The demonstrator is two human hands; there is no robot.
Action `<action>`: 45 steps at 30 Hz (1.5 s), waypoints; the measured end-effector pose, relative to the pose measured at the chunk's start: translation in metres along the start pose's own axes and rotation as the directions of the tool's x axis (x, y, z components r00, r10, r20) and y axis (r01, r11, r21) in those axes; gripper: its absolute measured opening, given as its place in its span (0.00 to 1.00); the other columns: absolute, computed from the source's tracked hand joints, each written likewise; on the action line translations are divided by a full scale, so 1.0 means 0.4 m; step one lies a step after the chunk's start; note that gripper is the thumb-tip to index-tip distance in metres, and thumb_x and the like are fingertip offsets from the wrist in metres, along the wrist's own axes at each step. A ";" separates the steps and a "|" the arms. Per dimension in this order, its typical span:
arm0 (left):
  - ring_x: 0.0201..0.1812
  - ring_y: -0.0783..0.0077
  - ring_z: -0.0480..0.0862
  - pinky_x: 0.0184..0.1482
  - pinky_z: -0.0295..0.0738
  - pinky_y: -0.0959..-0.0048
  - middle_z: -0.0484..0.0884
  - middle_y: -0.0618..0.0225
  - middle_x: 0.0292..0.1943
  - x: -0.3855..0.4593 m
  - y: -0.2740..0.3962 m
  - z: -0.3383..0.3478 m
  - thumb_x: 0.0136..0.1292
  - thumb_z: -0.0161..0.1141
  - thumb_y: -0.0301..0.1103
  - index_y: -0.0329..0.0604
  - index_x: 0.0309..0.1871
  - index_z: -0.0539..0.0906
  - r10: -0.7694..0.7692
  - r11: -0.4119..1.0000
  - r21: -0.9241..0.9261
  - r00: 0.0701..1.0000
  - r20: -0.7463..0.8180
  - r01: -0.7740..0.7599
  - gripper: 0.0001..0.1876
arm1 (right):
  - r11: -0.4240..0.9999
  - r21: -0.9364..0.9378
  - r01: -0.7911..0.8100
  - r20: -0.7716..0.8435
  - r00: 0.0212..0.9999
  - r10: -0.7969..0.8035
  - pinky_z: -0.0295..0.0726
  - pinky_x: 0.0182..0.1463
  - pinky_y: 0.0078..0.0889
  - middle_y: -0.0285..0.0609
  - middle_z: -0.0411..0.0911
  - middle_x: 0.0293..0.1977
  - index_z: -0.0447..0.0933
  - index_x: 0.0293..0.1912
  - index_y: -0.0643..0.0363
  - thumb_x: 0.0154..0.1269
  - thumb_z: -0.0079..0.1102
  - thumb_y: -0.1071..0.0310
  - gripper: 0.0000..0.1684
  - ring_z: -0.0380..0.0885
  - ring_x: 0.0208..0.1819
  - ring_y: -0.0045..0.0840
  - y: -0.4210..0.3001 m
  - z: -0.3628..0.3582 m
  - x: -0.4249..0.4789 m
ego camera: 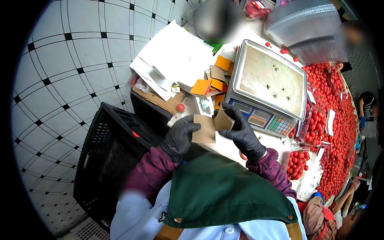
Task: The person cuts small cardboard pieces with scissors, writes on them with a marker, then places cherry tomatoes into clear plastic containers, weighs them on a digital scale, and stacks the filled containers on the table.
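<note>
A piece of brown cardboard (204, 129) is held by its left edge in my black-gloved left hand (180, 136). My black-gloved right hand (241, 129) grips a folded brown cardboard piece (223, 120) that touches or adjoins the first; whether they are one piece I cannot tell. Beyond my hands lie orange and brown cardboard pieces (200, 87) in a loose heap, beside a small white box (204, 105). The digital weighing scale (270, 78) stands to the right, with several green tomato stems on its metal pan.
A black plastic crate (114, 168) stands at the left. White papers (177, 57) lie by the tiled wall. Small red tomatoes (339, 144) cover the right of the table, with a filled clear tray (297, 165) nearer me. Stacked clear plastic trays (303, 27) rise behind. Other people are at the right.
</note>
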State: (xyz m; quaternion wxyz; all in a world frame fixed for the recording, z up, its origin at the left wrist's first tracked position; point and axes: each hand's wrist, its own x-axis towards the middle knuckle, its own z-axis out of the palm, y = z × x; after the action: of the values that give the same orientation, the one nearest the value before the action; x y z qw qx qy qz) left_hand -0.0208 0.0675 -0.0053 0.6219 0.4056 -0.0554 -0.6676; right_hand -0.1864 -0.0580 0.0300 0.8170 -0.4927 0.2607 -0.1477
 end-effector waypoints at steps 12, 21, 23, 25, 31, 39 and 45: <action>0.45 0.66 0.80 0.49 0.74 0.71 0.77 0.59 0.42 -0.020 0.020 0.093 0.58 0.56 0.20 0.40 0.42 0.76 0.458 0.016 0.832 0.744 0.487 -0.555 0.09 | 0.867 -0.470 -0.169 0.004 0.981 0.193 0.77 0.38 0.24 0.43 0.76 0.39 0.67 0.53 0.68 0.56 0.56 0.79 0.23 0.76 0.36 0.21 0.045 -0.067 -0.007; 0.50 0.60 0.79 0.50 0.74 0.70 0.79 0.53 0.47 -0.003 -0.051 0.064 0.60 0.55 0.25 0.38 0.54 0.74 0.427 0.200 0.898 0.860 0.279 -0.391 0.18 | 0.878 -0.403 -0.258 0.022 0.957 0.291 0.75 0.45 0.25 0.41 0.77 0.37 0.73 0.47 0.67 0.63 0.57 0.67 0.16 0.75 0.39 0.21 0.057 -0.053 -0.061; 0.44 0.60 0.80 0.47 0.73 0.69 0.79 0.54 0.42 0.007 -0.027 -0.027 0.61 0.56 0.32 0.36 0.48 0.76 0.475 0.360 0.905 0.880 0.031 -0.226 0.14 | 0.807 -0.590 -0.021 -0.011 1.000 0.019 0.75 0.41 0.25 0.42 0.78 0.35 0.72 0.47 0.66 0.63 0.58 0.61 0.19 0.75 0.35 0.23 0.091 -0.060 -0.046; 0.36 0.70 0.78 0.41 0.73 0.72 0.78 0.59 0.32 -0.005 0.084 -0.071 0.59 0.59 0.33 0.35 0.42 0.75 0.463 0.343 0.938 0.876 -0.134 -0.038 0.12 | 0.510 -0.852 -0.118 -0.177 0.982 -0.070 0.76 0.41 0.28 0.48 0.77 0.36 0.69 0.51 0.65 0.56 0.65 0.56 0.29 0.78 0.37 0.29 0.095 -0.049 -0.023; 0.30 0.73 0.75 0.36 0.70 0.71 0.76 0.61 0.26 0.010 0.156 -0.157 0.60 0.58 0.36 0.34 0.34 0.74 0.397 0.351 0.935 0.897 -0.196 0.050 0.12 | 0.263 -0.959 -0.102 -0.163 0.961 -0.221 0.76 0.37 0.41 0.52 0.74 0.32 0.64 0.48 0.64 0.46 0.69 0.49 0.39 0.76 0.34 0.43 0.190 0.023 0.088; 0.40 0.57 0.79 0.44 0.71 0.65 0.78 0.51 0.36 0.133 0.102 -0.210 0.60 0.55 0.38 0.34 0.44 0.75 0.205 -0.173 0.985 0.979 0.014 0.022 0.16 | 0.167 -0.985 0.037 -0.028 0.930 -0.367 0.74 0.34 0.36 0.44 0.74 0.29 0.68 0.45 0.61 0.47 0.67 0.62 0.27 0.75 0.31 0.36 0.210 -0.056 0.016; 0.44 0.55 0.79 0.46 0.72 0.65 0.78 0.51 0.41 0.197 0.066 -0.160 0.59 0.57 0.38 0.34 0.49 0.73 0.133 0.095 0.992 0.988 0.074 -0.087 0.19 | 0.112 -0.994 0.013 -0.021 0.954 -0.298 0.73 0.33 0.38 0.45 0.73 0.26 0.66 0.48 0.63 0.49 0.66 0.58 0.30 0.74 0.30 0.37 0.195 -0.137 -0.153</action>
State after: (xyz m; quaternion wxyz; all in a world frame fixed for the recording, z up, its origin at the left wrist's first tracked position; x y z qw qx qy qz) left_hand 0.0469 0.0201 -0.0700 0.2393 0.7233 -0.5066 -0.4037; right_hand -0.2693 -0.0307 -0.0423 0.2346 -0.9125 0.3262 -0.0769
